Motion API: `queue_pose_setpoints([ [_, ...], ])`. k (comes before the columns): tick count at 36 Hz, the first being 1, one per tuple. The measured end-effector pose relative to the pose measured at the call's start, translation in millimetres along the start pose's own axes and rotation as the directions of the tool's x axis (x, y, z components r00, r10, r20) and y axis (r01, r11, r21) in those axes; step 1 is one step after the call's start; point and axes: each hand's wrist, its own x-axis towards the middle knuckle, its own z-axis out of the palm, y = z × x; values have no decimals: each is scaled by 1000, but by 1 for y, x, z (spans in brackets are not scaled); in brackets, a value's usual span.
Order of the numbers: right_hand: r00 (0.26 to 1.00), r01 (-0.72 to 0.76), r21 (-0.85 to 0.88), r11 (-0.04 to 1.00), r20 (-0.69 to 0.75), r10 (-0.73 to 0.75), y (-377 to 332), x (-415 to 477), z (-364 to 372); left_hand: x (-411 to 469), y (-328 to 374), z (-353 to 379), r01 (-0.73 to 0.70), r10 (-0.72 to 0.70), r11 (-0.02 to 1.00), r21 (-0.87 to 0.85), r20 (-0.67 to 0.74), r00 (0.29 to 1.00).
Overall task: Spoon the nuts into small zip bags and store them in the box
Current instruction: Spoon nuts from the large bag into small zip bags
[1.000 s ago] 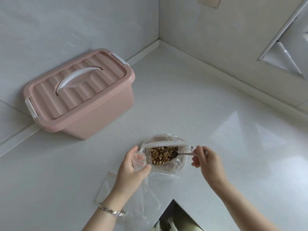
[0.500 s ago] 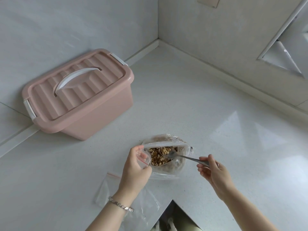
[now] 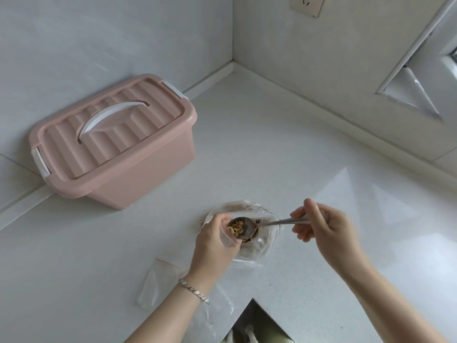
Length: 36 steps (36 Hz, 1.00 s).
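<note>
My left hand (image 3: 213, 246) grips a small clear zip bag (image 3: 228, 237) with a red strip, its mouth held open and upward. My right hand (image 3: 324, 230) pinches the handle of a metal spoon (image 3: 272, 222). The spoon's bowl, loaded with brown nuts (image 3: 236, 227), sits at the mouth of the small bag. Under both lies a large clear bag of nuts (image 3: 262, 246) on the white counter (image 3: 247, 157). The pink box (image 3: 116, 142) stands at the back left with its lid on and its white handle folded down.
Empty zip bags (image 3: 158, 280) lie flat on the counter under my left forearm. A notch in the counter's front edge (image 3: 254, 303) opens below the hands. Walls meet in a corner at the back, with a socket (image 3: 306, 4) high up.
The spoon has come up out of the large bag with nuts and moved left to the small bag's mouth. My right hand rose and moved right. My left hand held its place.
</note>
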Motion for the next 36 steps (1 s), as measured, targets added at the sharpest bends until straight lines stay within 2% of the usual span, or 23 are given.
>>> queue_pose_setpoints([
  [4,984,167,-199,966,94,-150,-7,-10,12,-2,7,2,-53,53,999,-6,-14,998],
  [8,878,478,-360,801,197,-436,-8,-17,17,-4,6,4,-90,89,996,-4,-91,992],
  [11,835,545,-371,752,154,-529,-8,-17,12,-6,1,2,-71,66,997,-29,-147,987],
  [14,877,461,-340,820,30,-480,-6,-17,5,-8,-6,-3,-13,-1,997,-82,-175,984],
  [17,942,292,-352,889,-52,-331,8,-15,3,-12,-8,-9,84,-121,976,-199,-181,976],
  [20,977,156,-413,898,-67,-200,31,-13,6,-16,-5,-16,136,-204,934,-330,-183,962],
  [23,991,65,-455,888,-77,-112,50,-13,13,-18,-2,-20,118,-230,899,-421,-225,947],
  [28,997,1,-440,898,-65,-33,64,-13,28,-17,-5,-23,100,-243,863,-495,-235,941],
  [32,996,-83,-321,944,-40,74,73,-13,41,-18,0,-24,104,-239,861,-498,-217,946],
  [36,953,-287,-30,958,-109,282,84,-9,47,-21,-2,-23,117,-232,857,-502,-173,957],
])
